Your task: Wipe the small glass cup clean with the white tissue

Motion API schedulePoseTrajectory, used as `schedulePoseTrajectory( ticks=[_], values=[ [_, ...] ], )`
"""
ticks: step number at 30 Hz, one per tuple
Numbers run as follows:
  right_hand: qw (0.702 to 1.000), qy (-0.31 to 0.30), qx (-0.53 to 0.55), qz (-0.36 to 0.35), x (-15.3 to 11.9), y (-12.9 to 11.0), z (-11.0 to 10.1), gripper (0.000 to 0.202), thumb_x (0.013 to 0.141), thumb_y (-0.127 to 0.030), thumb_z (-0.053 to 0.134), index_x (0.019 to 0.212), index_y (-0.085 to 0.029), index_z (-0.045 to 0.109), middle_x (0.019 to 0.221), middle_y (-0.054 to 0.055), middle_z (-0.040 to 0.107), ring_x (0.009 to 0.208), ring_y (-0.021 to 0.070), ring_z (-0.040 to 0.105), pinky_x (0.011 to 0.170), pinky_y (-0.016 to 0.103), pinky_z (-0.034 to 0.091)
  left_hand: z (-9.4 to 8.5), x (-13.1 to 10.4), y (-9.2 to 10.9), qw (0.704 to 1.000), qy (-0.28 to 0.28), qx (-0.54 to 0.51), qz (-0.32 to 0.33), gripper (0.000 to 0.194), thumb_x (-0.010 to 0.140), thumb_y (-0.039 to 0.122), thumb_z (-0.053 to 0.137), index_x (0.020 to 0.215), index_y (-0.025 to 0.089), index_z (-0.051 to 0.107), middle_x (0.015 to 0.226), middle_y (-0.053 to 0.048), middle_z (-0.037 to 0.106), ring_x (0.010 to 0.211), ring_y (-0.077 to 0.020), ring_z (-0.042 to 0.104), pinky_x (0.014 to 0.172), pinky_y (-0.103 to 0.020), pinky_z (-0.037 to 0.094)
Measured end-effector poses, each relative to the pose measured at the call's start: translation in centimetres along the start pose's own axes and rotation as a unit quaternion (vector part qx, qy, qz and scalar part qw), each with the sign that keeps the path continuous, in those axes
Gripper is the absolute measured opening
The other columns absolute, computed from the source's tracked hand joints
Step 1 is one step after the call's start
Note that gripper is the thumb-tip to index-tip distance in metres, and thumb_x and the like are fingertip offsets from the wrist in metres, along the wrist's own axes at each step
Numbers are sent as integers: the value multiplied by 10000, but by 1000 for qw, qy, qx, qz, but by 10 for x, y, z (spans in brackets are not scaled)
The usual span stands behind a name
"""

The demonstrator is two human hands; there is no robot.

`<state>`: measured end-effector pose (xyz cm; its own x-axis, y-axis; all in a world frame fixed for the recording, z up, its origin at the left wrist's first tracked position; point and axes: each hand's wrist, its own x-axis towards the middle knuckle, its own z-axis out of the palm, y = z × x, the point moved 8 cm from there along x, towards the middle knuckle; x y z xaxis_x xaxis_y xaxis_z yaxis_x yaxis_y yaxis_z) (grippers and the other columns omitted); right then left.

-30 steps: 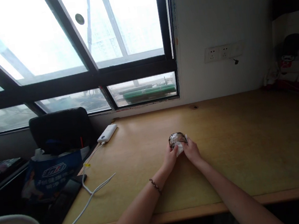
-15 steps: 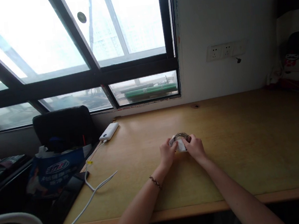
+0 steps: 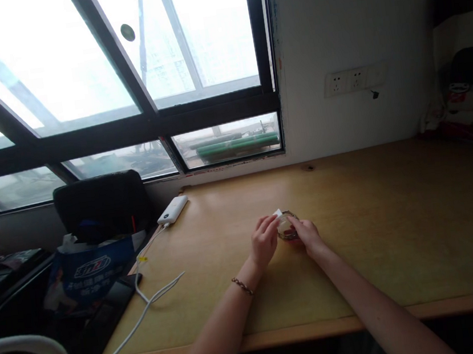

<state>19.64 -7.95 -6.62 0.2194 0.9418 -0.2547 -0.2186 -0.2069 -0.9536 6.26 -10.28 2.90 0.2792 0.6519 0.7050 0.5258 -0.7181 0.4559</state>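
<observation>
Glass, small and round: a little jar [image 3: 287, 227] sat on the wooden surface [image 3: 398, 226], roughly midway between its left and right edges and a little nearer the front edge than the window side. White tissue or cloth [image 3: 277, 213] showed at the jar's upper left rim. Left hand [image 3: 264, 241] was curled against the jar's left side, fingers bent onto the white piece and pinching it. Right hand [image 3: 308, 234] cupped the jar's right side, fingers closed on it. A beaded bracelet [image 3: 242, 285] sat on the left wrist.

Near the surface's back left corner lay a white power bank [image 3: 172, 209]; its white cable [image 3: 147, 294] ran along the left edge toward the front. Beyond that edge stood a black bag [image 3: 102, 205] and a blue printed bag [image 3: 87, 271]. Wall sockets [image 3: 354, 80] were mounted on the white wall above the back edge.
</observation>
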Motion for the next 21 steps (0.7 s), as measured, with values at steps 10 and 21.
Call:
schedulePoseTrajectory(
  ticks=[10,21],
  values=[
    [962,153,-172,-144,-6,-35,-28,440,549,-600,562,590,-163,560,553,53,612,526,175,568,434,236,417,35,-2,45,974,-215,-4,75,299,807,233,357,1058,167,504,931,-108,580,955,-216,514,964,-418,296],
    [986,82,-110,-95,-3,-21,-15,474,586,-619,513,542,-151,577,490,36,599,495,162,563,415,217,386,28,6,41,975,-194,84,74,254,800,381,414,863,196,574,945,-79,564,1006,-211,476,985,-416,226]
  ],
)
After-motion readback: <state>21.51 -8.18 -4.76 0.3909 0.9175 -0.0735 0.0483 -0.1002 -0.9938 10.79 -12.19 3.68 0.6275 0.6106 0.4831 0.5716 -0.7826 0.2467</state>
